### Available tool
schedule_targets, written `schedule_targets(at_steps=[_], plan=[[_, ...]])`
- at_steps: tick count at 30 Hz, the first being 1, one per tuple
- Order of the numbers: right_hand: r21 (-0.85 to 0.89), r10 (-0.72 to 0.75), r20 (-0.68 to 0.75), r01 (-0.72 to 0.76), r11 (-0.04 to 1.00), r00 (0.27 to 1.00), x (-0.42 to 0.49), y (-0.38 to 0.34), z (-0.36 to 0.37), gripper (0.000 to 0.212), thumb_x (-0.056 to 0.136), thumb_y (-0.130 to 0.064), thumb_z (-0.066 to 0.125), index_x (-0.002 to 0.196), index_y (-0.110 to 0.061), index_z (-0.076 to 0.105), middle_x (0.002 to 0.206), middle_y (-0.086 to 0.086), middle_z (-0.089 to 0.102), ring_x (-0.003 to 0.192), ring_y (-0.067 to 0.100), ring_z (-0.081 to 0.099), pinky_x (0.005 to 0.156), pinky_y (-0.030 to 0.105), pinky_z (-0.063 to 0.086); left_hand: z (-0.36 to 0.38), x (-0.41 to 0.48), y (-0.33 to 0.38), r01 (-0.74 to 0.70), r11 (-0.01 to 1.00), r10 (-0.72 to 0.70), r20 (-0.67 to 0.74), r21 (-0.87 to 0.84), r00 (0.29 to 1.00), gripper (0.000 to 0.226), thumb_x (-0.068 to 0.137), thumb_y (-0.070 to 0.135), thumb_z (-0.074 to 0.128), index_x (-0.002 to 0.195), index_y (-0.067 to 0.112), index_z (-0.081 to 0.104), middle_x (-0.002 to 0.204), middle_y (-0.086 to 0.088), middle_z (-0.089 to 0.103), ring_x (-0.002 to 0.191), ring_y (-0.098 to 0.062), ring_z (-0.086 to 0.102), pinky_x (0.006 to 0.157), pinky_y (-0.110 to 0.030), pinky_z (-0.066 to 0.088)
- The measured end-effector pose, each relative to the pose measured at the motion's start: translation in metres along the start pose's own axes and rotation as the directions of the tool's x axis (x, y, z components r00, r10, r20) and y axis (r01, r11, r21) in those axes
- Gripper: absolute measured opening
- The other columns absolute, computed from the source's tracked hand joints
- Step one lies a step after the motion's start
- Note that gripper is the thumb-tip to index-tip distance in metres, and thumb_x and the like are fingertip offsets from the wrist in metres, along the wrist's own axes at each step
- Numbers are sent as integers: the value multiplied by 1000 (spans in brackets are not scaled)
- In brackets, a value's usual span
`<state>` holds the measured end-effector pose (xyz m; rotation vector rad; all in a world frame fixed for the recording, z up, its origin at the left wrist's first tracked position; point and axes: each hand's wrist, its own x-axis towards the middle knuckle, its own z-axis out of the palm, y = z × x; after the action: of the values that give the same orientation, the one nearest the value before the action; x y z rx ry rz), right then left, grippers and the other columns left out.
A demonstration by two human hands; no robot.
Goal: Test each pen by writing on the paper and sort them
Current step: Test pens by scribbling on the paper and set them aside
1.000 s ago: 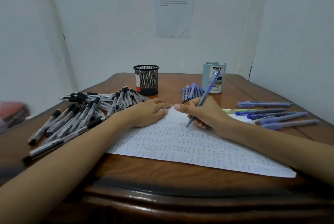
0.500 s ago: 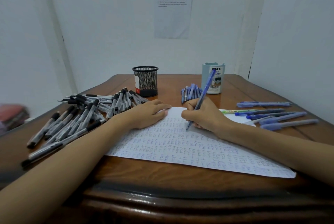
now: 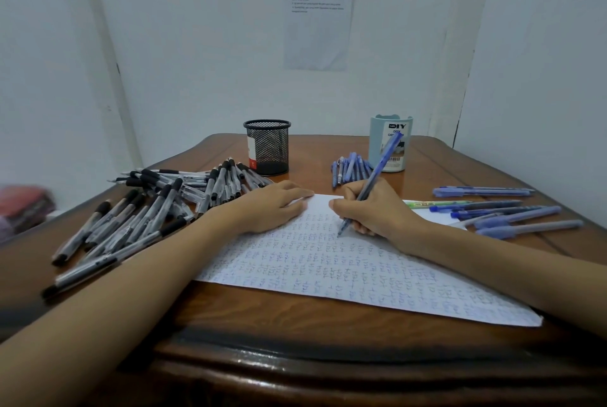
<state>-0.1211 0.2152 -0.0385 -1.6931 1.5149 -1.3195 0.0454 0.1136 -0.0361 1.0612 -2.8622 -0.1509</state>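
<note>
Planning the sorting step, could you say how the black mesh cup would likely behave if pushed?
The black mesh cup looks open-weave, so probably light. Upright on the glossy wooden table, it may slide, or tip if pushed high.

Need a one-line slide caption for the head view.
Right hand tests a blue pen on the scribbled paper; left hand rests on it.

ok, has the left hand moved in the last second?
No. The left hand still presses the paper, at the same offset from the black mesh cup.
</note>
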Motion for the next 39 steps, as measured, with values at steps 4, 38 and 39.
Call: schedule_targets(at_steps=[4, 38, 39], plan=[[-6, -4, -13, 4, 1000, 1000, 1, 1, 0, 39, 79, 4, 59, 50, -10, 38, 43, 5, 37, 32, 7, 37, 38, 17, 33, 0, 0, 1, -1, 1000, 1, 2, 0, 1000, 46, 101, 37, 25, 146, 25, 27, 150, -1, 28, 134, -17, 32, 111, -33, 25], [138, 100, -146, -80, 987, 984, 3, -15, -27, 24, 85, -27, 67, 73, -16, 49, 42, -12, 45, 39, 2, 38, 39, 11, 32, 0, 0, 0, -9, 1000, 9, 2, -5, 1000, 46, 101, 37, 24, 146, 25, 27, 150, 0, 28, 133, -16, 32, 111, -31, 25], [159, 100, -151, -76, 984, 983, 3, -14, -27, 18, 85, -25, 67, 81, -16, 52, 39, -12, 46, 35, 0, 38, 37, 11, 32, 0, 0, 0, -7, 1000, 7, 3, -3, 1000, 46, 101, 37, 24, 146, 25, 27, 150, 0, 28, 133, -16, 32, 111, -31, 25]])
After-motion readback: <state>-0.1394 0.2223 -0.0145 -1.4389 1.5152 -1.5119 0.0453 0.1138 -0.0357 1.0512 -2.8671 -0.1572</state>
